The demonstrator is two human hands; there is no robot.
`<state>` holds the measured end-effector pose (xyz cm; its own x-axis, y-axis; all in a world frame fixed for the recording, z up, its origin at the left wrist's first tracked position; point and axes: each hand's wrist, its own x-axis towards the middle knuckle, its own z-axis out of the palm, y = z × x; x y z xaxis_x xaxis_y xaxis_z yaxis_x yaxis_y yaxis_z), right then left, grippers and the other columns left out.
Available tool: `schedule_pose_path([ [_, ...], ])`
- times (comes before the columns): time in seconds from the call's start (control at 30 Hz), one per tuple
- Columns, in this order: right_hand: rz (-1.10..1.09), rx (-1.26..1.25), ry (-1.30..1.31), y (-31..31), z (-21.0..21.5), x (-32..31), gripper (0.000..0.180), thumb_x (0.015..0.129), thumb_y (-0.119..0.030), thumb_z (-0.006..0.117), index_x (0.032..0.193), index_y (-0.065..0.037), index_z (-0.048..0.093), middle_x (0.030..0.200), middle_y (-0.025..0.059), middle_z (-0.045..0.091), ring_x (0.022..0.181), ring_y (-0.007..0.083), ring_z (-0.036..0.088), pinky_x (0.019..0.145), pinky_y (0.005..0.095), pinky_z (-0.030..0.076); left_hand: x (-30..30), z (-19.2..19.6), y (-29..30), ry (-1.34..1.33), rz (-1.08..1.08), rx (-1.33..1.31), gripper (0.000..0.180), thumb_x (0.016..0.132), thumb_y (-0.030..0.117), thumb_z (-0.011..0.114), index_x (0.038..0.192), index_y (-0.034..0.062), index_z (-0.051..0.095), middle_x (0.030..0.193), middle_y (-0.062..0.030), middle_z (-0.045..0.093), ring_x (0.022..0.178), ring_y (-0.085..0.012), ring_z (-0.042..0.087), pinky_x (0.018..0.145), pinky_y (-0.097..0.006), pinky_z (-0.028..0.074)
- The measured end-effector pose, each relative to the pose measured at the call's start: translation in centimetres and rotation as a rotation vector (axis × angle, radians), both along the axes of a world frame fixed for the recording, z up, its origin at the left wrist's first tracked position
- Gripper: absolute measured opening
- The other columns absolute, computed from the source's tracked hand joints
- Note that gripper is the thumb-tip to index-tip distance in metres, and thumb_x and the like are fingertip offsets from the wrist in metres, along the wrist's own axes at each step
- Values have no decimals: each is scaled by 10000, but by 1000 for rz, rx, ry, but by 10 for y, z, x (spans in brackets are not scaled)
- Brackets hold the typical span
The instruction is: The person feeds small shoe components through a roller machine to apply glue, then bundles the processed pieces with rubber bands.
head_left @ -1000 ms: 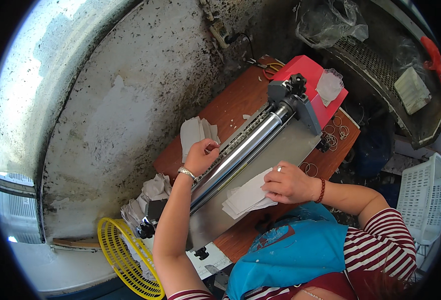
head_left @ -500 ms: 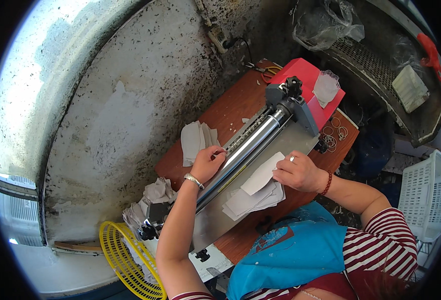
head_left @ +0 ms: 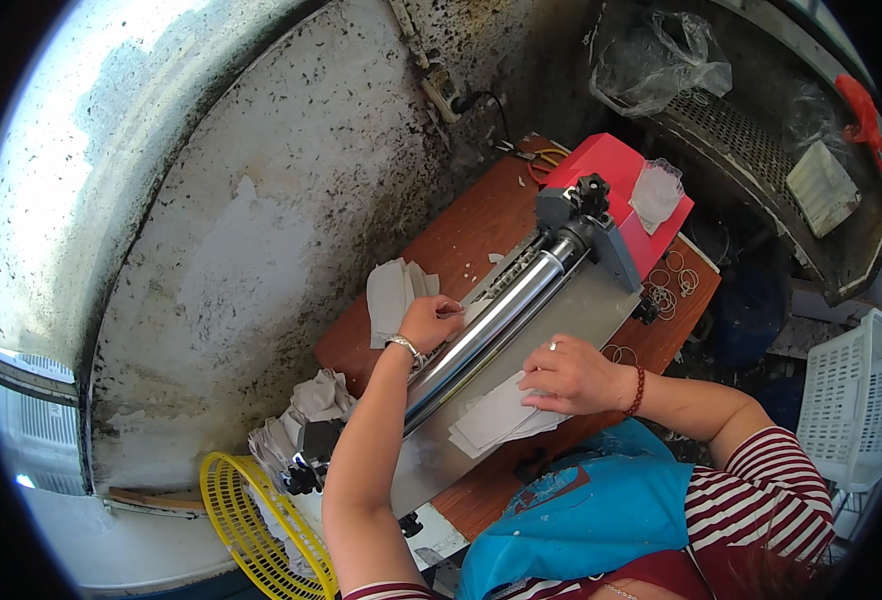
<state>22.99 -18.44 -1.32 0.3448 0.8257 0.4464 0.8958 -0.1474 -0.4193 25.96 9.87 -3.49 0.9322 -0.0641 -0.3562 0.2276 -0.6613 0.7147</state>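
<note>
A machine with a shiny metal roller (head_left: 501, 312) lies slantwise across the middle. Beyond the roller is my left hand (head_left: 431, 325), its fingertips drawn together close to a pale piece (head_left: 477, 308) at the roller's far side. Whether the fingers hold that piece is hard to make out. On the near side, my right hand (head_left: 579, 376) bends its fingers and thumb onto the edge of a small stack of white sheets (head_left: 496, 415), gripping at the top sheet. The stack rests on the machine's metal plate (head_left: 589, 290).
More white sheets (head_left: 391, 300) lie on the brown table (head_left: 441, 250) beyond the roller. Crumpled pale pieces (head_left: 321, 395) and a yellow basket (head_left: 223, 500) are at the left. A red housing (head_left: 606, 160) caps the machine's far end. A white basket (head_left: 849, 400) stands right.
The white sheet my right hand held up near the roller no longer shows there. That hand has moved down and left onto the stack. My left hand has shifted slightly along the roller's far side.
</note>
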Motion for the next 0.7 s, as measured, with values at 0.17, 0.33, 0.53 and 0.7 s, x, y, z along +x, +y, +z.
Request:
schedule_pose_path([
  [0.17,141,-74,57,-9,-6,-6,173,821,-258,673,945,-138,650,963,21,587,870,218,578,775,341,414,9,-10,30,-121,235,-46,193,771,79,657,940,-14,666,837,-65,676,749,-126,610,685,-275,497],
  [0.33,159,-11,10,-5,-14,-6,120,815,-222,661,895,-134,647,912,17,590,824,198,587,749,328,422,17,-5,94,-487,507,28,169,769,64,647,932,31,675,830,-47,669,713,-163,615,642,-315,491],
  [0.53,106,40,-152,-5,-15,-9,102,776,-175,658,810,-95,605,829,17,568,758,163,582,697,299,437,-5,-8,91,-409,173,840,218,759,140,624,971,128,673,954,-83,631,880,-315,626,775,-419,507],
  [0.7,-43,49,-253,-19,-6,8,127,712,-160,686,768,-106,585,806,17,555,683,152,560,647,291,429,-11,-32,89,102,46,632,302,790,174,604,1083,107,631,972,-109,631,902,-306,627,814,-423,499],
])
